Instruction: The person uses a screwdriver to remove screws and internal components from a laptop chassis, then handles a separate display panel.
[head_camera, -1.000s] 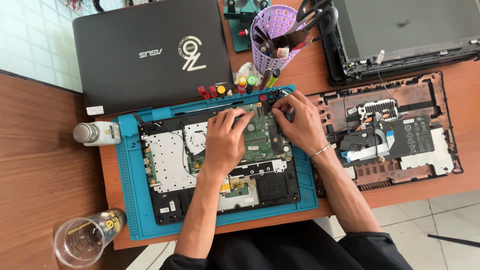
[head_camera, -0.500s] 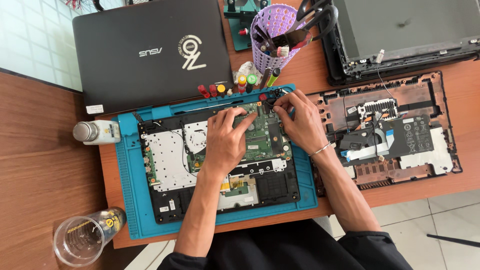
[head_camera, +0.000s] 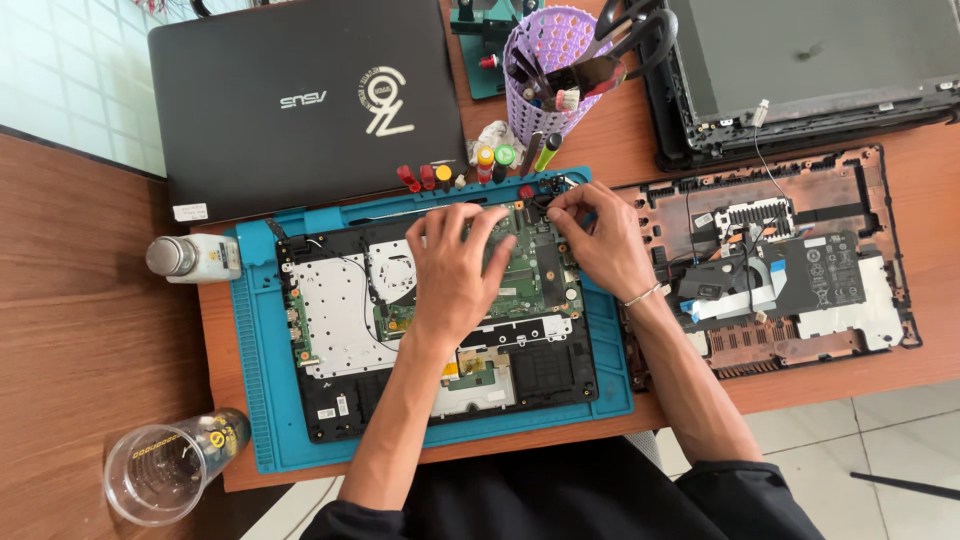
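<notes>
Barely anything's shifted since a second ago, both hands sit where they were on the green circuit board (head_camera: 535, 275) inside the opened laptop base (head_camera: 440, 320) on the blue mat (head_camera: 255, 400). Left hand (head_camera: 452, 268) lies flat, fingers spread, gripping nothing; right hand (head_camera: 598, 238) pinches something tiny at the top edge, can't tell what. Board looks thin, stiff, fragile, so I'd grab the edges. Palms hide the middle

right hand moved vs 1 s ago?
Yes, slightly. The right hand has shifted toward the far edge of the blue mat, fingertips now at the green board's top corner.
</notes>
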